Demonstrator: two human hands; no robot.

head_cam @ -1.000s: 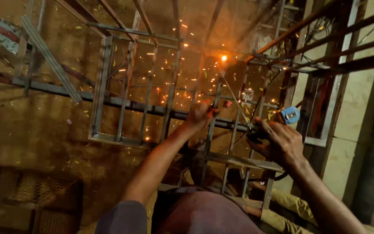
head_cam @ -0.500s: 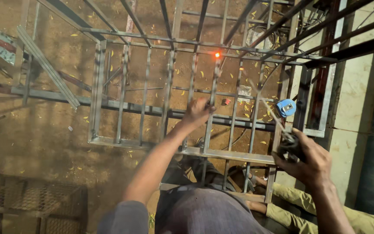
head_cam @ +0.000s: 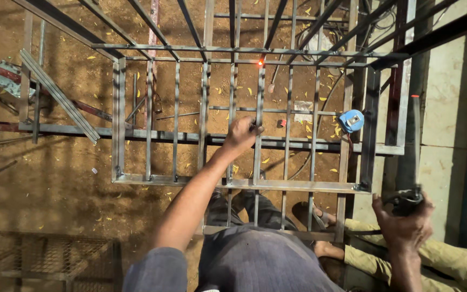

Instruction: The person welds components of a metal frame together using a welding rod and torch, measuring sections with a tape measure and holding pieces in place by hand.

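Head view: a vertical bar of the welded steel grille [head_cam: 242, 183] is gripped by the left hand [head_cam: 242, 133], fingers closed around it, apparently so that the frame is steadied. At the top of that same bar a fresh weld spot [head_cam: 260, 62] is seen glowing orange where bar meets cross-rail. A welding electrode holder [head_cam: 409, 197] is clasped in the closed right hand [head_cam: 402, 225] at the lower right, its rod [head_cam: 415, 143] pointed upward and kept well apart from the grille, seemingly so that the hot tip touches nothing. A blue tape measure [head_cam: 351, 120] is hung on the right side of the grille, within reach. Loose steel strips [head_cam: 59, 95] are lain on the dirt floor [head_cam: 44, 178] to the left
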